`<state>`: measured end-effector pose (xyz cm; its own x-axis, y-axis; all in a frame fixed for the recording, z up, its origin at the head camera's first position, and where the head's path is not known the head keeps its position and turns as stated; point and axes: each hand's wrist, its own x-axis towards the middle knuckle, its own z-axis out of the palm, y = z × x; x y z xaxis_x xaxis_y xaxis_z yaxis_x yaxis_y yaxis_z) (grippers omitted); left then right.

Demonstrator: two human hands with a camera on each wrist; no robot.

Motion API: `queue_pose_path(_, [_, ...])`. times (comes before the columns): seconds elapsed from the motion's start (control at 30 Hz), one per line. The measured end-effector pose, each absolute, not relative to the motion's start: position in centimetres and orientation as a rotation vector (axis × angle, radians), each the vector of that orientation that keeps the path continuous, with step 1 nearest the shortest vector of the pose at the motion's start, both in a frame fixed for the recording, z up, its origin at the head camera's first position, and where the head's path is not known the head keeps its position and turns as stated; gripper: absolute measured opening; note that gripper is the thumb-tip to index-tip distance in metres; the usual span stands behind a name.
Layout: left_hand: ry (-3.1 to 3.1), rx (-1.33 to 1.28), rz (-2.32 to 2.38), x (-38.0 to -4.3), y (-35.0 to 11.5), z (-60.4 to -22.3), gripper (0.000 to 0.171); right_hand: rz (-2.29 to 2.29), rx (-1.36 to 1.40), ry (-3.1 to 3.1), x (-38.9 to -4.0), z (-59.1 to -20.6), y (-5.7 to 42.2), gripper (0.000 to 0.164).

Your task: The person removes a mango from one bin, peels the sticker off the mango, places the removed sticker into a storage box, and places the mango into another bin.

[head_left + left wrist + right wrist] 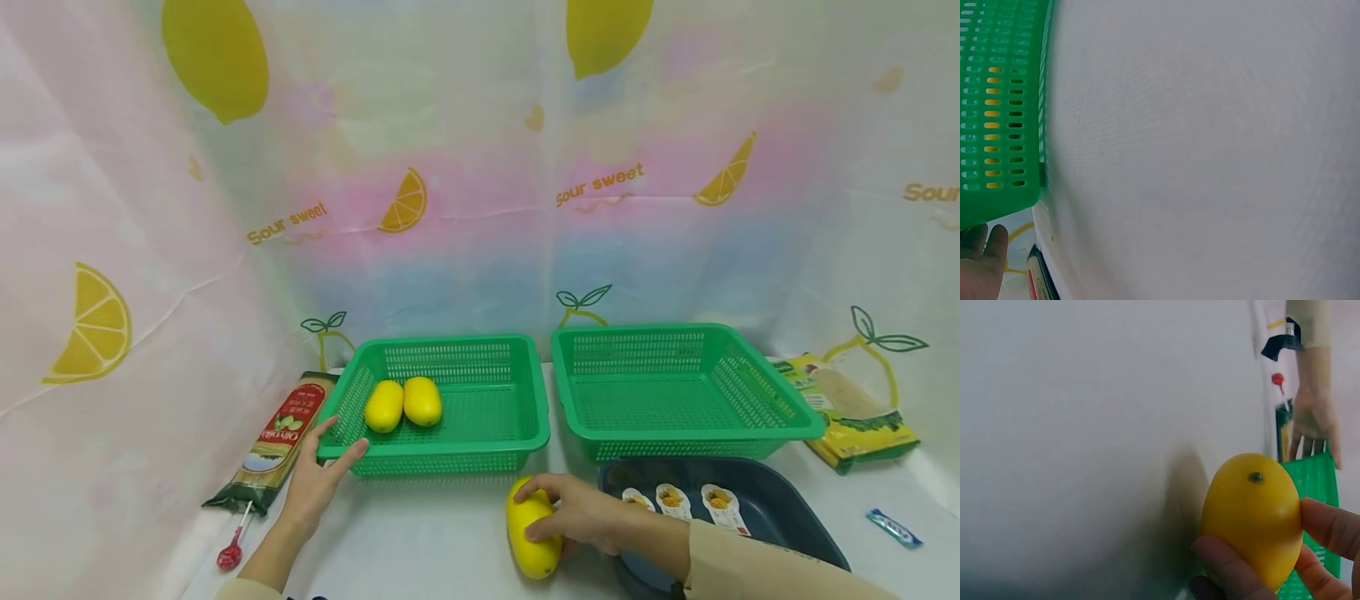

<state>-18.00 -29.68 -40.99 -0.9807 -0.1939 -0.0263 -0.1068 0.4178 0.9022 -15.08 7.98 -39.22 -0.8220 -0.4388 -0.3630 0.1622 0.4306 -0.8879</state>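
Observation:
My right hand point(573, 512) grips a smooth yellow oval fruit point(1254, 515), thumb on one side and fingers on the other. The fruit has a small green stem mark at one end and lies over the white tabletop, in front of the left green basket point(450, 450). My left hand point(318, 479) is at that basket's front left corner, thumb by the front rim and fingers along the side. In the left wrist view its fingertips point(997, 236) are straight, right at the rim. Two similar yellow fruits point(422, 402) lie inside the left basket, on its left side.
A second green basket point(693, 435) stands at the right. Before it is a dark blue tub point(795, 500) with several labelled stickers. A red-labelled pack point(281, 429) and a red lollipop point(229, 557) lie left; a yellow packet point(855, 417) and a small wrapped stick point(894, 528) lie right.

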Motion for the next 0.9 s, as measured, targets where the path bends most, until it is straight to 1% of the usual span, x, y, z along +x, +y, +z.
queue_pose_path(0.47, [-2.580,0.264,-1.622,-17.9,-29.6,-41.0,0.090,-1.455,-0.297,2.068,-13.9,-38.1,8.4,0.041])
queue_pose_path(0.9, [-2.566,0.270,-1.612,-17.8,-29.6,-41.1,0.089,-1.464,-0.339,2.068,-13.9,-35.3,9.0,0.045])
